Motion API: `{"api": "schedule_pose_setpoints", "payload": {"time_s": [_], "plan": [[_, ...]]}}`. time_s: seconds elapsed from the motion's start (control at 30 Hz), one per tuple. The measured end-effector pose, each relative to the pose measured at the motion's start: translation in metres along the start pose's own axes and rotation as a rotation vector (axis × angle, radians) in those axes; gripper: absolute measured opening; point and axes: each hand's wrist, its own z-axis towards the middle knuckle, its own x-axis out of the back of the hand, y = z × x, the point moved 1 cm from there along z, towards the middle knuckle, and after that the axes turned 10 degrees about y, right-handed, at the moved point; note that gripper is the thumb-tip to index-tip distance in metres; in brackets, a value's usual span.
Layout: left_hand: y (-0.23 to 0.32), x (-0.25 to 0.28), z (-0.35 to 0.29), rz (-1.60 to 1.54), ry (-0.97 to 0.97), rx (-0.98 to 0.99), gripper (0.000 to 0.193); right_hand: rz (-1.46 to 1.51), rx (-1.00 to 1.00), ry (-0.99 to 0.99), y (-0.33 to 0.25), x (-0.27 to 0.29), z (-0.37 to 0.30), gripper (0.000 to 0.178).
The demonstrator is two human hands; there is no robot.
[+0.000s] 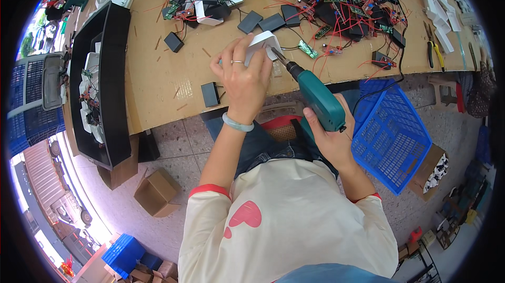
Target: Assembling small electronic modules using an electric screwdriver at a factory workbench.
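My left hand (244,73), with a ring and a pale bangle, grips a white plastic housing (265,39) over the near part of the table. In my right hand (332,130) is a green electric screwdriver (321,99), its fingers wrapped round the handle. The screwdriver's tip reaches into the open side of the housing; what it touches inside is too small to tell. Just beyond the housing lie black rectangular boxes (272,22) with thin cables. A green circuit board (307,49) rests right of the tip, and another black box (210,94) sits near the table edge.
Circuit boards, red wires and black boxes form a pile (347,7) at the back. White housings (436,12) and yellow-handled pliers (435,54) lie at the right. A long black bin (113,83) stands left. Blue crate (392,141) and cardboard box (157,192) are below table level.
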Motion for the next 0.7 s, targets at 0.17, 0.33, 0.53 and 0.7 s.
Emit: {"api": "schedule_pose_setpoints", "payload": {"time_s": [0.17,0.33,0.53,0.7], "plan": [[0.000,0.001,0.001,-0.008,-0.002,0.009,0.015,0.052,-0.061,0.006,-0.001,0.004,-0.004,0.024],[0.000,0.001,0.001,-0.013,0.005,0.024,0.014,0.056,-0.072,0.009,-0.001,0.005,-0.005,0.025],[0.000,-0.001,0.001,-0.023,0.000,0.050,0.012,0.056,-0.062,0.010,-0.008,0.007,-0.004,0.024],[-0.002,-0.001,-0.002,-0.085,0.008,0.092,0.011,0.051,-0.047,0.006,-0.011,0.010,-0.005,0.023]]}}
